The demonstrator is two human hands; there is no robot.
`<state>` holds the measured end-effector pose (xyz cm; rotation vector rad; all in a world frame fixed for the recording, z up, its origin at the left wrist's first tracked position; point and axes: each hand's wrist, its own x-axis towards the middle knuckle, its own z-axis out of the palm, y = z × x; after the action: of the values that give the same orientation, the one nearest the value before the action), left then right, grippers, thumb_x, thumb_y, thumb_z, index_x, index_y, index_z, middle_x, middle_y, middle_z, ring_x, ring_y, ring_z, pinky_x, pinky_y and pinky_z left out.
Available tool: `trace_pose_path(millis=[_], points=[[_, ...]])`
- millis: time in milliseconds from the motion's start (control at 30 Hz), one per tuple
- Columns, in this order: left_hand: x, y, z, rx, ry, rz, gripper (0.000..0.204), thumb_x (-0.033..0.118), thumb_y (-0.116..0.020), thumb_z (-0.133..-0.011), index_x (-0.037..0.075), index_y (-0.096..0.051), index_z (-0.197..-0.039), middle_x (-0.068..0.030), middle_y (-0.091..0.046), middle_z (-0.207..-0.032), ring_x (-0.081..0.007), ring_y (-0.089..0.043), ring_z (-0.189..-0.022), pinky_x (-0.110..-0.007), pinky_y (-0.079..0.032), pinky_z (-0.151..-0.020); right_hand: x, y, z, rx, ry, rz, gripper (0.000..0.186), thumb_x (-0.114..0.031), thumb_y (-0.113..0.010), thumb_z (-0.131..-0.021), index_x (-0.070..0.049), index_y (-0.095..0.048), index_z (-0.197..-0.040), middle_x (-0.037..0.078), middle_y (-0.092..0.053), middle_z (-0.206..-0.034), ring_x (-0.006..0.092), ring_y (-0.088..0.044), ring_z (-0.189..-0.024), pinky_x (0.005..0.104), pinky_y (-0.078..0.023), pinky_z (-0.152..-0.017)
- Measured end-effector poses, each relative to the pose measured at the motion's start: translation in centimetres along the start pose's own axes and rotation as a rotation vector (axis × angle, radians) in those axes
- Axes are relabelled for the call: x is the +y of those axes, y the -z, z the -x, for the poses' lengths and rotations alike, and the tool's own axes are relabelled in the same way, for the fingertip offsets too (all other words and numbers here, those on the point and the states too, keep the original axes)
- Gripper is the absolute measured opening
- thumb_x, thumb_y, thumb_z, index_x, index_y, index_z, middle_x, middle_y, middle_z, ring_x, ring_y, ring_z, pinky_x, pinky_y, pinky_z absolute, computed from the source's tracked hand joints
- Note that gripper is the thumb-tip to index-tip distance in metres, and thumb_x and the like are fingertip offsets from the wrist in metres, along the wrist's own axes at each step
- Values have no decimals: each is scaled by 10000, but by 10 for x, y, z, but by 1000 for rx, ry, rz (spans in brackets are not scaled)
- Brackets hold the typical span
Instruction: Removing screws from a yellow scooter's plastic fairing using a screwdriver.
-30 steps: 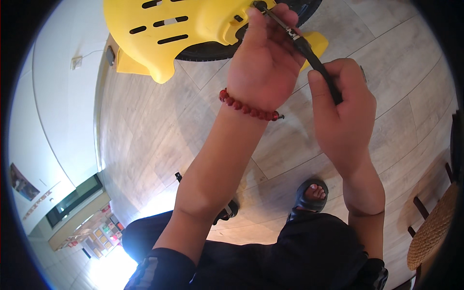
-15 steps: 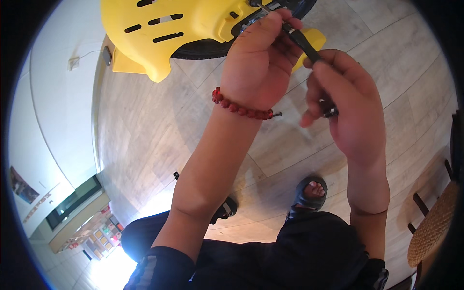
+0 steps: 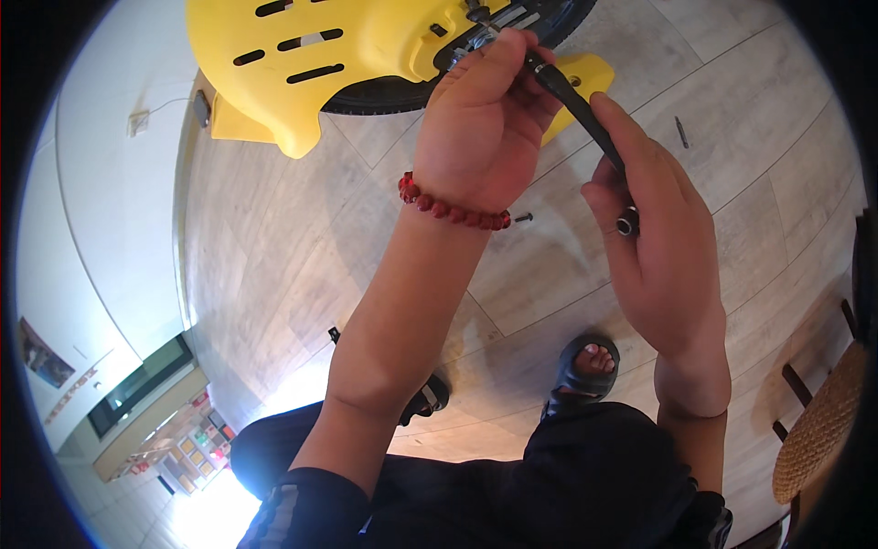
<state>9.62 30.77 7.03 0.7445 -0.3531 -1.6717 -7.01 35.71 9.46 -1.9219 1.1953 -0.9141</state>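
My left hand [image 3: 480,128], a red bead bracelet at its wrist, is closed at the fingertips around the upper end of a black-handled driver tool [image 3: 576,105]. The tool slants from the yellow plastic body [image 3: 384,46] down to the right. A thin metal shaft shows beyond my left thumb, by a dark round fitting [image 3: 477,13]; whether the tip seats in it I cannot tell. My right hand [image 3: 663,220] holds the lower handle between thumb and nearly straight fingers. A round metal end [image 3: 626,222] shows at its palm. Beneath the yellow body is a black tyre [image 3: 389,96].
On the wood-look floor lie a small screw [image 3: 523,218] near my left wrist and a slim dark bit [image 3: 681,133] beyond my right hand. A woven seat [image 3: 819,435] stands at right. White cabinets [image 3: 110,220] line the left. My sandalled foot [image 3: 585,366] is below.
My right hand has shifted lower along the tool, and its fingers have straightened from a curl. The bit on the floor has come into view. My left hand stays almost in place.
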Motion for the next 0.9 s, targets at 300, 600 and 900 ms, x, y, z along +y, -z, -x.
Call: trace_pose_path(millis=[300, 600, 900], points=[[-3, -1, -4, 39, -29, -23, 145, 156, -567, -943, 23, -624, -935, -48, -645, -863, -144, -600, -769, -308, -512, -719, -2, 0, -2, 100, 49, 97, 396, -23, -539, -901, -61, -531, -1294, 107, -605, -911, 212, -541, -708, 293, -448, -671], [2, -3, -12, -141, -112, -168, 180, 183, -544, -956, 18, -609, -989, -63, -649, -894, -158, -601, -809, -317, -501, -758, -2, -2, -4, 176, 48, 134, 334, -23, -515, -922, -54, -574, -1249, 99, -603, -823, 153, -516, -632, 267, -426, -604], [0, -13, 1, 15, -15, -33, 185, 162, -539, -951, -7, -611, -975, -94, -642, -883, -182, -595, -807, -314, -501, -756, -14, 5, -8, 26, -608, -935, 324, -123, -449, -977, 36, -531, -1247, 20, -517, -633, 96, -441, -458, 208, -372, -463]])
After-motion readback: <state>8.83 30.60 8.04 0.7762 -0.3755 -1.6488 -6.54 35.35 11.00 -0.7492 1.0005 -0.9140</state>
